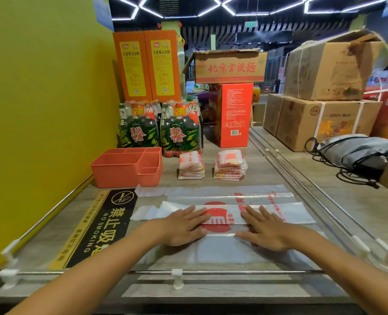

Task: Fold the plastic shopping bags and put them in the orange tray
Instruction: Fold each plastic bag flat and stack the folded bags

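A clear plastic shopping bag (224,215) with red print lies flat across the shelf, its near long edge folded over into a band. My left hand (184,226) presses flat on the folded band left of the red circle. My right hand (263,230) presses flat on it to the right. The orange tray (124,171) with several compartments stands at the back left, nothing visible inside. Two stacks of folded bags (191,165) (230,165) sit behind the spread bag, right of the tray.
A black no-smoking sign (102,223) lies on the shelf at left. Bottle packs (161,130), orange cartons (147,64) and a red box (233,114) stand behind. Cardboard boxes (320,119) and a grey drawstring bag (356,153) fill the right side. A yellow wall (40,110) borders left.
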The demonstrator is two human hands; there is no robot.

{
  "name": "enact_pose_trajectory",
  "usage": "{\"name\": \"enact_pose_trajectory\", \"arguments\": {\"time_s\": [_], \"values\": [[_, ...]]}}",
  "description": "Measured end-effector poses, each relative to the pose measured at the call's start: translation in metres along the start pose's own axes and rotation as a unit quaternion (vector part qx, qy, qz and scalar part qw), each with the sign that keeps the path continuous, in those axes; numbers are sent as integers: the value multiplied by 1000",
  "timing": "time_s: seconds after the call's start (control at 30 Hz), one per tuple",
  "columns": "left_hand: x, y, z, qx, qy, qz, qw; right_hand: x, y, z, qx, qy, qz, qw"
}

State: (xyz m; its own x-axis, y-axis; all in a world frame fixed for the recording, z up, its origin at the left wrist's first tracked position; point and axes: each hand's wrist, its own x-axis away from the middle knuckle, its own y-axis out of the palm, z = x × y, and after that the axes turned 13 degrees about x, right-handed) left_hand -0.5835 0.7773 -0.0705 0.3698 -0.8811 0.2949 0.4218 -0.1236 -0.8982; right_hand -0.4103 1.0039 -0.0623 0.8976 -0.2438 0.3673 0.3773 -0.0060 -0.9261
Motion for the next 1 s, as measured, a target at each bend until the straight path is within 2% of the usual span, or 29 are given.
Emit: {"name": "enact_pose_trajectory", "arguments": {"time_s": [0.2, 0.27, 0.4, 0.53, 0.8, 0.93, 1.0], "values": [[44, -17, -43, -18, -25, 88, 996, -11, -19, -16, 27, 6, 26, 999], [47, -23, -48, -25, -16, 104, 994, -15, -28, -24, 35, -7, 72, 997], [45, -31, -49, -28, 13, 124, 992, -27, -37, -46, 17, -108, 187, 976], [44, -30, -43, -27, 44, 158, 986, -40, -37, -63, 22, -134, 172, 976], [44, -20, -52, -3, 27, 178, 984, -57, -29, -72, 152, -123, 254, 947], [40, -19, -59, -19, 44, 213, 976, -57, -29, -70, 134, -109, 270, 947], [39, -18, -60, -17, 46, 235, 971, -55, -26, -68, 80, -123, 286, 947]]}}
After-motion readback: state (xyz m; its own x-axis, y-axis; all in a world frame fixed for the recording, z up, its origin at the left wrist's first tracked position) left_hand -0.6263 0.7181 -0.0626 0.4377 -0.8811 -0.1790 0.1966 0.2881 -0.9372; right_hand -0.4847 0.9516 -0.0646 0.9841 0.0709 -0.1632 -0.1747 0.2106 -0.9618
